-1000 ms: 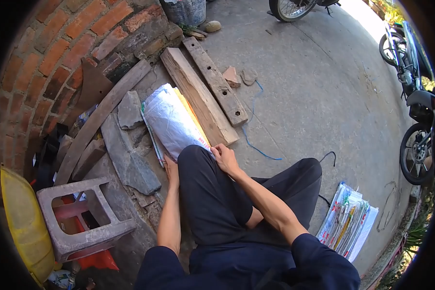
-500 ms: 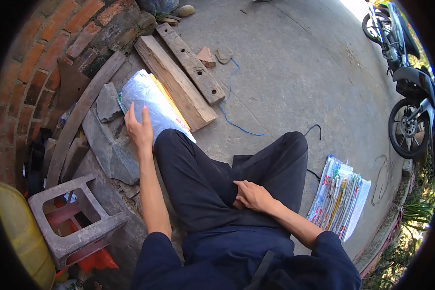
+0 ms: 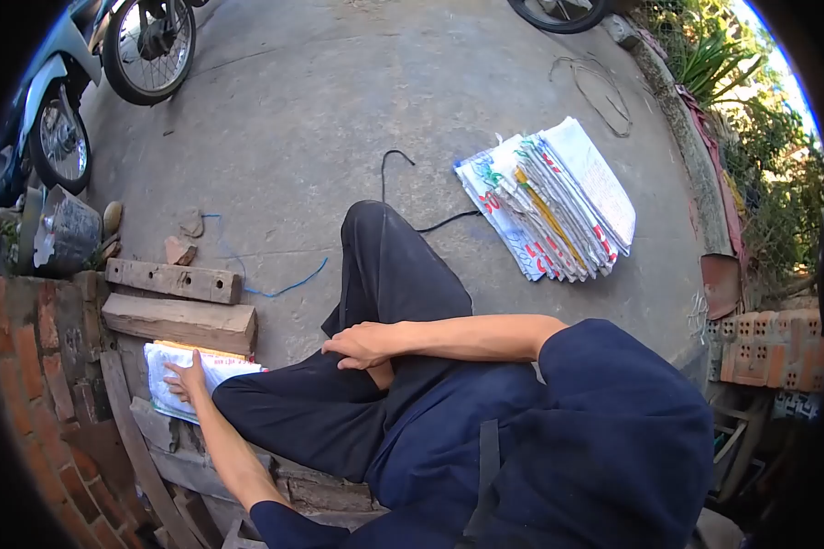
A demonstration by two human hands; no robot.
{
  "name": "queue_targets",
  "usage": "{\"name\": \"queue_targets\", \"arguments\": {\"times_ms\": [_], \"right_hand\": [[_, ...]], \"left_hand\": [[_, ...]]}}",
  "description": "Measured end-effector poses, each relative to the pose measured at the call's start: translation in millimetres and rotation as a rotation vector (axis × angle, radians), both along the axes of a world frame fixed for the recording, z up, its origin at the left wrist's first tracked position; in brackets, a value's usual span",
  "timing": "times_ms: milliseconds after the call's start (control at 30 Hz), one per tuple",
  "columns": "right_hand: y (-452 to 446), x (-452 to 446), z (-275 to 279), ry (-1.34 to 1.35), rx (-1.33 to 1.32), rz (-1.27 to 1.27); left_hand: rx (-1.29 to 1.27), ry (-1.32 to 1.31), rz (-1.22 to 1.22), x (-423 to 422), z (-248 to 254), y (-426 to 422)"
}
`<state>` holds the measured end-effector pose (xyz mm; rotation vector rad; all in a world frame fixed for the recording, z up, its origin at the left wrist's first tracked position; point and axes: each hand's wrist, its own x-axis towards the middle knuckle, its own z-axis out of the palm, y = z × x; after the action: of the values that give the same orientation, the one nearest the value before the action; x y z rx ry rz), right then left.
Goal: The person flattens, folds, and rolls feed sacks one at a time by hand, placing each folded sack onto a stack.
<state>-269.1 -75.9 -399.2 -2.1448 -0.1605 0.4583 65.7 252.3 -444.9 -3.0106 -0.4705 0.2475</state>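
Touching the top of the folded white sacks [image 3: 222, 368] with the left hand [image 3: 188, 377], with fingers spread wide and not visibly closed on any layer. To handle well, best to press evenly through several fingertips rather than poke with one, smoothing outward from under the palm toward the folded edges. Better to check the yellow edge just past the fingertips for slipped layers, and to square it before lifting. Likely to fan apart if pinched by the top sheet alone; wiser to slide fingers beneath the whole thickness. Watch for snagging on the dark trousers [image 3: 293, 412] close beside the fingers, and on the timber block [image 3: 178, 318] just beyond, with the holed plank [image 3: 174, 280] past it. Farther out, over the lap, resting the right hand [image 3: 362, 346] with fingers loosely bent; impossible to tell about any hold beneath. Useful there for steadying the opposite edge. Well apart from both sets of fingers, beyond the black cord [image 3: 449, 220], note the larger stack [image 3: 558, 201], untouched, with uneven folds showing.
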Motion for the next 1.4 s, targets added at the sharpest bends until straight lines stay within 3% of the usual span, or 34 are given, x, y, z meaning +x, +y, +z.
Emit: {"name": "queue_targets", "arguments": {"times_ms": [67,133,167,233,300,400,433,500,567,767,967,1133,1300,1400], "right_hand": [[-24.2,-10.5,45.3,-0.319,-0.020,0.005],[-55.4,-27.9,68.1,-0.608,-0.114,-0.119],[-76.8,-41.3,78.3,-0.644,-0.182,-0.214],[-131.4,-75.1,93.2,-0.669,-0.400,-0.450],[-194.4,-120.1,86.2,-0.553,-0.701,-0.818],[-282.5,-200.1,63.3,-0.628,-0.654,-1.478],[-307.3,-233.1,54.2,-0.519,-0.774,-1.532],[-342.0,-292.4,22.5,-0.277,-0.970,-1.514],[-356.6,-320.6,6.9,0.033,-0.878,-1.591],[-361.8,-334.0,5.7,0.184,-0.910,-1.352],[-370.3,-320.4,45.5,0.300,-0.991,-1.030],[-390.9,-309.6,36.1,0.376,-1.242,-0.912],[-368.0,-243.7,86.0,0.010,-1.354,-1.135],[-334.4,-182.8,135.5,-0.175,-1.235,-1.204]], "left_hand": [[0.197,-0.262,-0.203,-30.8,39.3,-29.9],[0.074,-0.457,-0.569,-30.6,44.4,-18.3],[0.007,-0.354,-0.594,-25.6,31.7,-6.5],[0.162,-0.049,-0.481,-36.5,23.6,-5.5],[0.100,-0.050,-0.462,-40.4,30.3,-6.6],[-0.022,-0.133,-0.587,-31.2,26.3,4.0],[-0.024,-0.132,-0.591,-28.2,21.2,10.1],[-0.088,-0.129,-0.626,-21.7,11.9,15.4],[-0.124,-0.120,-0.622,-25.0,14.8,11.6],[-0.125,-0.004,-0.616,-33.1,21.9,8.3],[-0.139,-0.018,-0.634,-37.2,23.3,8.7],[-0.168,-0.097,-0.649,-46.0,31.7,3.2],[-0.272,-0.165,-0.598,-50.4,32.5,1.7],[-0.470,-0.129,-0.501,-44.0,17.0,10.4]]}}
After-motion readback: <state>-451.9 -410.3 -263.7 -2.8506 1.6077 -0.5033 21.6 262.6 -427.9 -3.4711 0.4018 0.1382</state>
